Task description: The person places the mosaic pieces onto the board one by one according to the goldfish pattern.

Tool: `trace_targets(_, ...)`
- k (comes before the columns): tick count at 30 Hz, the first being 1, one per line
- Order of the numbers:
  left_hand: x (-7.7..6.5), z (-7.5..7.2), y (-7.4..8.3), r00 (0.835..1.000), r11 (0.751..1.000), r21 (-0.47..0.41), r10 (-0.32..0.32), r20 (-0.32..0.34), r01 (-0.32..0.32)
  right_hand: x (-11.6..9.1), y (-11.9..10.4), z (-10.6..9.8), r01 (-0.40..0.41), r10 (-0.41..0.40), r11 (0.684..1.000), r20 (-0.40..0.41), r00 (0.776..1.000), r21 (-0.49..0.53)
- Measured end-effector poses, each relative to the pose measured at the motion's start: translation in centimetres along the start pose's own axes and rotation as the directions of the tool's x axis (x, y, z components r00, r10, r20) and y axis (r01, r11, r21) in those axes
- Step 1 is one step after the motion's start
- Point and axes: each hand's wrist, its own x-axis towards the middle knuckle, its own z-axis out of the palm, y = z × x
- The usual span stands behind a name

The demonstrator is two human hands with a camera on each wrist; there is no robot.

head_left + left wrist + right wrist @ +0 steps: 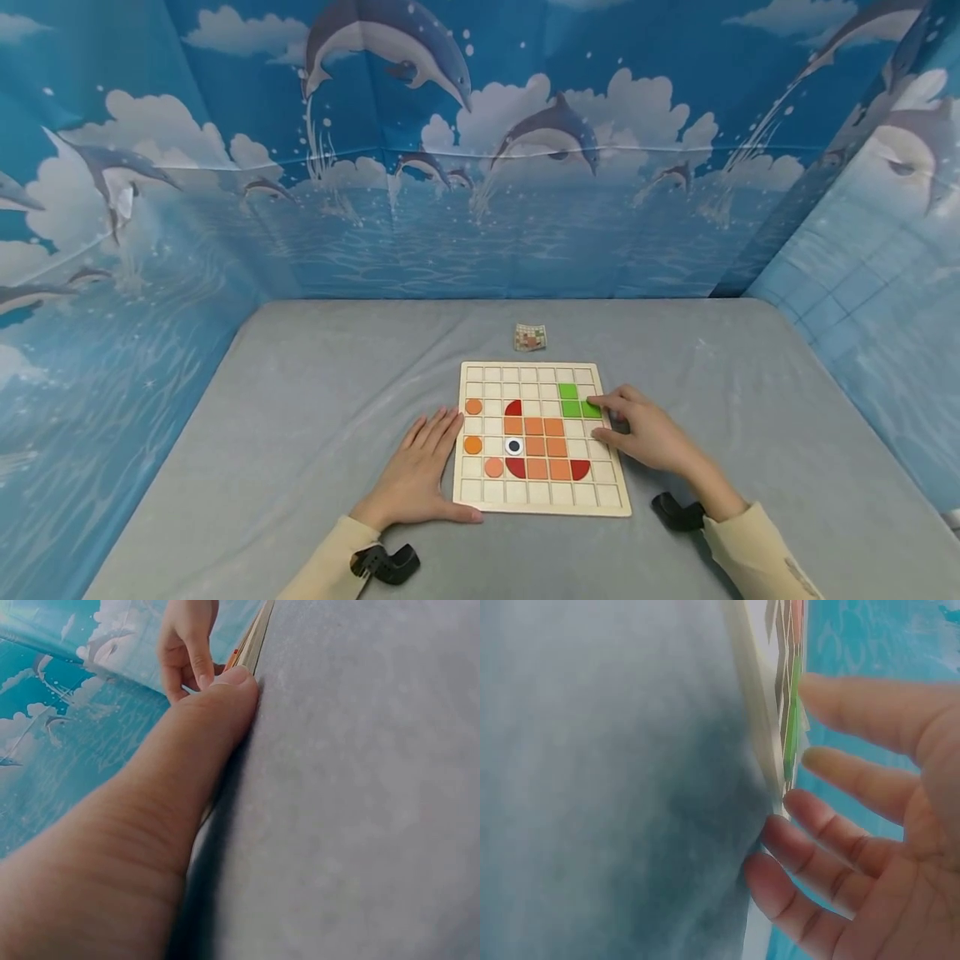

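A square wooden grid board (543, 508) lies on the table. My left hand (420, 475) rests flat beside it, fingertips at its left edge and thumb along the near left corner. Over the right edge, my right hand (648, 429) reaches in with its index fingertip on the L-shaped green squares (570, 408); its thumb stays apart. In the right wrist view the fingers are spread beside the green (792, 727). Orange squares (535, 447), red quarter-rounds (580, 470) and a round eye piece (513, 446) form a fish-like figure. Orange discs (473, 407) sit at the left.
A small picture card (530, 337) lies beyond the board's far edge. Grey cloth (322, 375) covers the table. A dolphin-print curtain (480, 225) stands behind and on both sides. Black wrist devices (386, 564) are worn on both wrists.
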Motion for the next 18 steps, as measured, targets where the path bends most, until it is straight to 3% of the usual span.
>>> trace_targets(9, -0.2, -0.1, 0.1, 1.0, 1.0, 0.007, -0.017, 0.02, 0.016, -1.1, -0.1, -0.1, -0.011, 0.011, 1.0, 0.011, 1.0, 0.02)
trace_targets(13, -0.4, -0.7, 0.3, 0.999, 0.993, -0.11, -0.034, 0.034, 0.037, -2.2, 0.4, -0.3, -0.025, 0.026, 0.998, -0.019, 0.999, 0.058)
trace_targets(16, -0.2, -1.6, -0.1, 0.998, 0.985, -0.166, -0.05, -0.044, 0.042, -3.0, 1.0, -0.8, -0.034, 0.037, 0.999, -0.074, 0.997, 0.036)
trace_targets(18, -0.1, -2.5, -0.8, 0.988, 0.99, -0.136, -0.066, -0.139, 0.047, -3.3, 1.5, -1.1, -0.041, 0.04, 0.999, -0.112, 0.993, -0.001)
